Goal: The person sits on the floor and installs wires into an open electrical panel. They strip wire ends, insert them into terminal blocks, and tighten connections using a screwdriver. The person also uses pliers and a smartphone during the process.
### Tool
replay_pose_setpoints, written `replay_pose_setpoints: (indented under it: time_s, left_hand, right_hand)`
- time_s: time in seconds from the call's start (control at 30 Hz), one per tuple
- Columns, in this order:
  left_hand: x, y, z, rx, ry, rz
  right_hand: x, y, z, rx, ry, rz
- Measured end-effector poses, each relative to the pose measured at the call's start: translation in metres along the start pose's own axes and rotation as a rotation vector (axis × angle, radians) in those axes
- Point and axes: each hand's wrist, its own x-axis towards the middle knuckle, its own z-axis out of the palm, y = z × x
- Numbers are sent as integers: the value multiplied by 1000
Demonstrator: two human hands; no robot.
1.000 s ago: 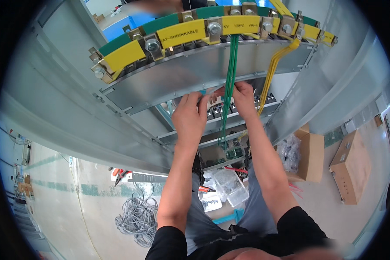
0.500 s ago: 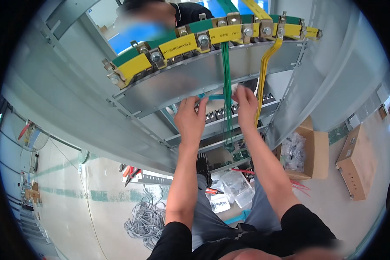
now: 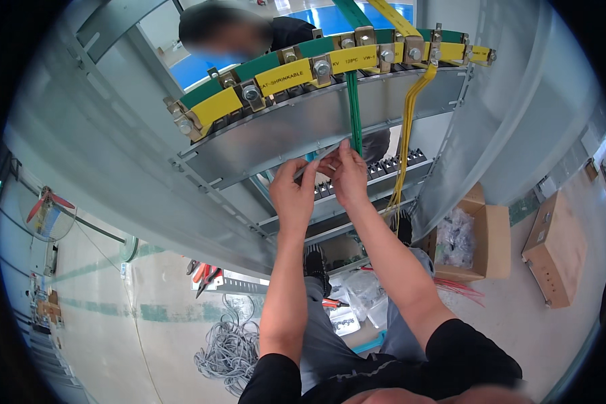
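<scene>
Grey sheet-metal cabinet framing [image 3: 114,168] fills the upper field, seen from above against a pale workshop floor [image 3: 101,337]. Left hand [image 3: 291,196] and right hand [image 3: 349,176] are raised close together in front of the cabinet; between them they pinch a thin grey strip [image 3: 323,156], the left fingers closed on its lower end and the right fingers on its upper end. That strip sits just beside a vertical bundle of green wires [image 3: 354,114], and whether it passes around the bundle cannot be told. The green wires descend from a curved row of busbars sleeved in yellow and green [image 3: 283,74], fastened with bolted clamps. To the right, a bundle of yellow wires [image 3: 411,128] hangs from the same row down to a dark terminal strip [image 3: 394,165] behind the hands. Another person's dark-haired head [image 3: 222,30] shows beyond the busbars. Below lie a coil of grey cable [image 3: 232,347], red-handled pliers [image 3: 205,276], clear plastic bags [image 3: 357,296] and two cardboard boxes [image 3: 491,242].
</scene>
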Motion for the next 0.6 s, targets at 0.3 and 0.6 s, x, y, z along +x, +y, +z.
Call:
replay_pose_setpoints:
  time_s: [0.3,0.6]
  left_hand:
    - [-4,-8,4,-85,-16,-55]
    - [-8,-6,1,-85,-27,-193]
  right_hand:
    - [9,17,4,161,-34,-93]
    - [9,10,4,-9,18,-85]
